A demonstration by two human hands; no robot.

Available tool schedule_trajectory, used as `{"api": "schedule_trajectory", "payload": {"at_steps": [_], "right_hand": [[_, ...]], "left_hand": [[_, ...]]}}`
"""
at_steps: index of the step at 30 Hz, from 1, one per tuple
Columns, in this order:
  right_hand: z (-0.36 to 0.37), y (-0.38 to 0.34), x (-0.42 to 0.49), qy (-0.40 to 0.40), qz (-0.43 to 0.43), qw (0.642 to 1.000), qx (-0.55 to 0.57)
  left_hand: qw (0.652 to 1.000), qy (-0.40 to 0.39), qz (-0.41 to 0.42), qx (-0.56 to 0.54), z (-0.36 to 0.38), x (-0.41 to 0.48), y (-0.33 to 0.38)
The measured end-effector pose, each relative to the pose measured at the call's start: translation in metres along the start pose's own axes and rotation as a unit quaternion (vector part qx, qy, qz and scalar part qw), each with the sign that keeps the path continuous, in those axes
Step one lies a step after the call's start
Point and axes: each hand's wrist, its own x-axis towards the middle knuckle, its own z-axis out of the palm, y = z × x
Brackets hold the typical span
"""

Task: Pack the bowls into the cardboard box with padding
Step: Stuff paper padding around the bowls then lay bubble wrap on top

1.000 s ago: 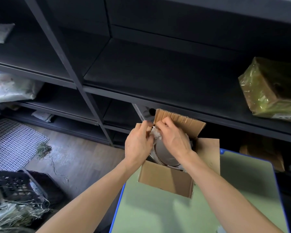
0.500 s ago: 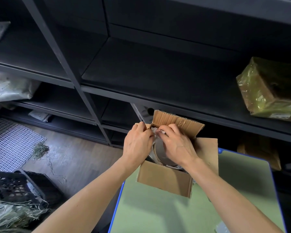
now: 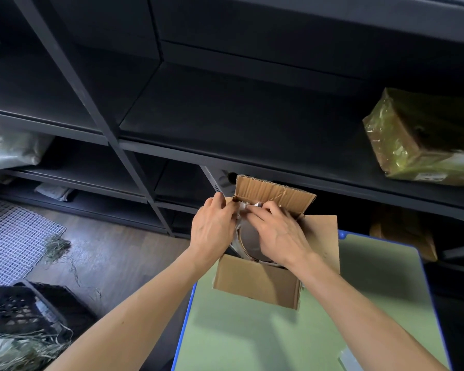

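Observation:
An open cardboard box (image 3: pixel 255 283) stands at the far left corner of a green table, its flaps up. Inside lies a grey bowl (image 3: pixel 248 238), partly covered by my hands. White padding paper (image 3: pixel 243 208) sits crumpled at the box's far inner edge above the bowl. My left hand (image 3: pixel 213 228) is at the box's left rim, its fingers curled onto the padding. Reaching over the bowl, my right hand (image 3: pixel 277 231) pinches the same padding with its fingertips. The rest of the box's inside is hidden.
The green table with a blue edge (image 3: pixel 381 303) stretches toward me. Dark metal shelving (image 3: pixel 225 124) rises right behind the box. A plastic-wrapped parcel (image 3: pixel 423 137) sits on the shelf at right. A black crate with straw (image 3: pixel 24 317) and a white grid mat (image 3: pixel 11 236) lie on the floor at left.
Both hands have shifted slightly toward the box's far edge, fingers working the white padding further in beside the bowl. The box has stayed put.

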Motion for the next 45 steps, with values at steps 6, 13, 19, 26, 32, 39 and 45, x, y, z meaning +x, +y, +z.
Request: {"api": "schedule_trajectory", "payload": {"at_steps": [6,13,19,26,32,39,45], "right_hand": [[0.0,-0.003,-0.002,-0.026,0.02,0.999,0.008],[-0.007,-0.006,0.001,-0.049,0.023,0.999,0.003],[-0.012,-0.01,-0.005,-0.036,0.019,0.999,0.014],[-0.02,0.012,-0.035,0.003,0.042,0.998,0.035],[-0.025,0.026,-0.064,0.029,0.063,0.995,0.075],[-0.038,0.047,-0.112,0.086,0.092,0.987,0.101],[-0.032,0.08,-0.166,0.082,0.171,0.979,0.08]], "left_hand": [[0.999,-0.012,0.002,0.032,-0.001,0.001,0.0],[1.0,-0.021,-0.022,0.003,-0.002,0.003,0.008],[1.0,-0.018,-0.021,-0.009,-0.007,0.001,0.008],[1.0,0.0,0.012,-0.027,-0.02,-0.01,0.012],[0.997,0.014,0.04,-0.07,-0.024,-0.036,0.038],[0.986,-0.032,0.134,-0.099,-0.009,-0.059,0.104],[0.958,-0.088,0.25,-0.114,0.015,-0.088,0.148]]}}
